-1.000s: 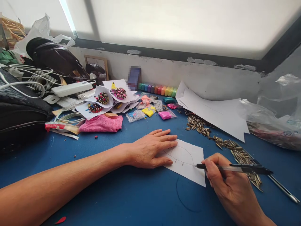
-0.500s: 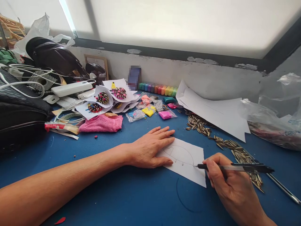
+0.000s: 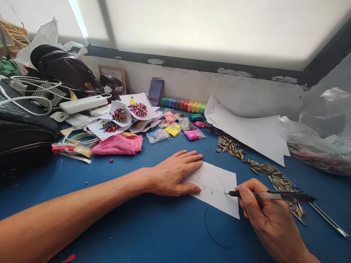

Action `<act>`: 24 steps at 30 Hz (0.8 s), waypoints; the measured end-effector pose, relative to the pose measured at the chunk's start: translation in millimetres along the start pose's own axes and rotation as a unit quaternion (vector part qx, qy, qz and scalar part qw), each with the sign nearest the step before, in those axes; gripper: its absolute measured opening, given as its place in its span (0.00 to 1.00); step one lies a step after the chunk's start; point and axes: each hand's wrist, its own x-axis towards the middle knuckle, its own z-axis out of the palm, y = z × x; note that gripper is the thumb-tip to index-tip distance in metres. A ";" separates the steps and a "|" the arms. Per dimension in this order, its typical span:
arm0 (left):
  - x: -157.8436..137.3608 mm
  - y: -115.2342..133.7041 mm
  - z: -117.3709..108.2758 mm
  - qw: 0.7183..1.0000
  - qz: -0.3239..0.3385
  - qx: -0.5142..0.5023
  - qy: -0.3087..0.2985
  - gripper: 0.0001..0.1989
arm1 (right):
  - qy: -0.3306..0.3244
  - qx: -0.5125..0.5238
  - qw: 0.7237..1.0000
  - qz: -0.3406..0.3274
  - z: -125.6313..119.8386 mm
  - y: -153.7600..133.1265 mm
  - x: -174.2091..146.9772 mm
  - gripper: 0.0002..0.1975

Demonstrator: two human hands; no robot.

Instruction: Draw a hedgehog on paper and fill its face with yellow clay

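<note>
My left hand (image 3: 178, 173) lies flat with its fingers stretched out, pressing the left part of a small white sheet of paper (image 3: 227, 206) onto the blue table. On the sheet is a thin line drawing (image 3: 210, 180): a rounded body with a curved back, a small angular shape at its left end and short legs below. My right hand (image 3: 264, 213) is closed around a black pen with a clear barrel (image 3: 270, 195). The pen's tip touches the paper at the right end of the drawn outline.
Sunflower seeds (image 3: 229, 144) spread beside larger white sheets (image 3: 249, 126); a second pen (image 3: 329, 219) lies at right. Behind my left hand are bags of coloured clay (image 3: 173, 129), a pink cloth (image 3: 117, 143) and seed-covered clay figures (image 3: 139, 109) on paper. A black bag (image 3: 27, 135) stands left.
Both hands, the paper and the pen hold nearly the same places. The pen tip stays at the right end of the outline; the view has shifted slightly.
</note>
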 end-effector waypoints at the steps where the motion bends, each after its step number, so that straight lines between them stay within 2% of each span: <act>1: -0.1 0.0 0.0 1.000 0.001 -0.001 0.000 0.37 | 0.001 -0.005 1.000 -0.003 -0.1 -0.3 0.0 0.18; 6: -1.0 -0.3 0.7 1.000 0.003 -0.003 0.017 0.37 | 0.008 -0.009 1.000 -0.003 -0.1 -0.7 0.1 0.19; 11: -2.3 2.1 0.3 0.998 0.019 -0.013 0.051 0.35 | 0.029 0.023 0.998 0.045 -0.1 0.3 -1.9 0.19; 16: -2.6 1.6 1.9 0.994 0.016 -0.044 0.094 0.23 | 0.020 0.047 0.994 0.095 -0.8 -2.3 -2.1 0.20; 21: 1.6 -11.8 1.5 0.972 -0.027 -0.106 0.206 0.14 | 0.064 0.056 0.995 0.047 -1.8 -1.1 2.0 0.17; 24: 3.9 -19.9 -1.5 0.966 -0.075 -0.113 0.221 0.12 | 0.079 0.038 0.996 -0.001 -3.4 3.0 4.3 0.13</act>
